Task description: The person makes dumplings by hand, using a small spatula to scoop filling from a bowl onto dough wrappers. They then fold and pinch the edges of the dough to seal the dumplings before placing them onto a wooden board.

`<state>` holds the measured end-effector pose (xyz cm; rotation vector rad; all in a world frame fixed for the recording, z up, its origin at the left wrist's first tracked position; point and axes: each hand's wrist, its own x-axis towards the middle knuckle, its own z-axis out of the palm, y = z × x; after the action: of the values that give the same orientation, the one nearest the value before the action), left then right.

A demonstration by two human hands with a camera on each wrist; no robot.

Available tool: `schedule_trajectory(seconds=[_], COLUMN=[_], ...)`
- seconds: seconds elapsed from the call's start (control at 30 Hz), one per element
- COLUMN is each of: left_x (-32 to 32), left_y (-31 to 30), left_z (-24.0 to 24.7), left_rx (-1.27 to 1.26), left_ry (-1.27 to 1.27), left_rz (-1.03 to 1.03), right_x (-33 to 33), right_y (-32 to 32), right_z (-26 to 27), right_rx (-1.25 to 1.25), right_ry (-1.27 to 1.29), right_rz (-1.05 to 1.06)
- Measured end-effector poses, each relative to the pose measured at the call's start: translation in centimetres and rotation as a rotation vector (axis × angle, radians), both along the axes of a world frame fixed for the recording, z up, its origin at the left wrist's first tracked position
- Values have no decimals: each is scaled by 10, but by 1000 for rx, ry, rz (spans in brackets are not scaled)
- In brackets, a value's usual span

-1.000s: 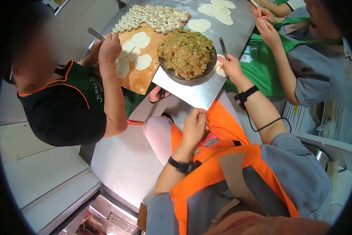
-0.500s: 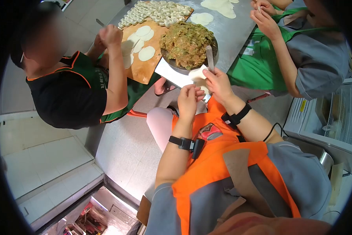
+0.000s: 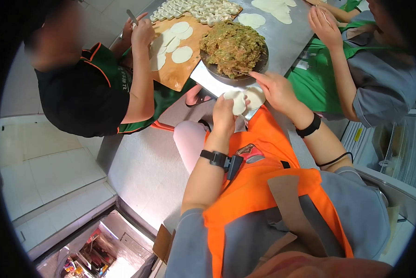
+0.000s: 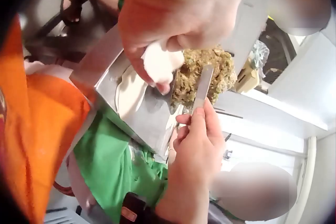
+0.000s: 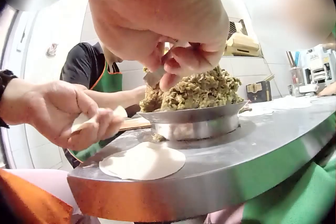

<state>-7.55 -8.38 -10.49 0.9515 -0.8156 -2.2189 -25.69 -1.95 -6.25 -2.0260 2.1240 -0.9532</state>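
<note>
My left hand (image 3: 223, 115) holds a thin round dumpling wrapper (image 3: 236, 103) in front of the bowl, with the fingers curled under it. My right hand (image 3: 280, 93) grips the handle of a flat metal filling spatula (image 4: 205, 79), its blade against the near side of the filling. This filling (image 3: 231, 46) is a tall mound of minced green and brown mix, heaped above the rim of a shallow metal bowl (image 5: 194, 115). Between my hands and below the bowl, more wrappers (image 5: 143, 162) lie overlapping on the table corner.
On the left, a person in a dark apron holds another spatula (image 3: 132, 16) beside a wooden board (image 3: 173, 81) with wrappers and rows of folded dumplings (image 3: 194, 10). More wrappers (image 3: 277, 8) lie farther back on the metal table (image 3: 289, 39). Someone in a green apron (image 3: 310, 78) works at right.
My right hand brought a wrapper from beside the bowl to my left hand, which now holds it. The right hand then moved forward with the spatula to the filling.
</note>
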Motion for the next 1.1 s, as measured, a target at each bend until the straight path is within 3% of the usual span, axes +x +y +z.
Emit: schedule_trajectory(seconds=[0.17, 0.27, 0.43, 0.6, 0.7, 0.8, 0.9, 1.0, 1.1], left_x=[-21, -29, -28, -7, 1, 1, 1, 4, 2], left_y=[-28, -47, -58, -46, -30, -19, -22, -22, -21], left_z=[-13, 11, 35, 17, 36, 55, 55, 58, 61], left_rx=[121, 116, 216, 211, 243, 213, 183, 174, 143], left_ry=[47, -59, -225, 46, 186, 288, 337, 280, 190], left_rz=[253, 116, 63, 135, 171, 180, 233, 211, 165], right_x=[-4, -3, 15, 30, 39, 36, 32, 25, 16], right_y=[-18, -21, -3, 20, 27, 25, 28, 25, 21], right_z=[-2, -14, -9, 0, 6, 8, 18, 24, 15], right_rx=[52, 84, 82, 32, 187, 307, 283, -13, 16], right_ry=[94, 40, 24, 31, -752, -844, -742, -295, -143], right_rz=[41, 48, 48, 46, -28, 48, 29, 50, 83])
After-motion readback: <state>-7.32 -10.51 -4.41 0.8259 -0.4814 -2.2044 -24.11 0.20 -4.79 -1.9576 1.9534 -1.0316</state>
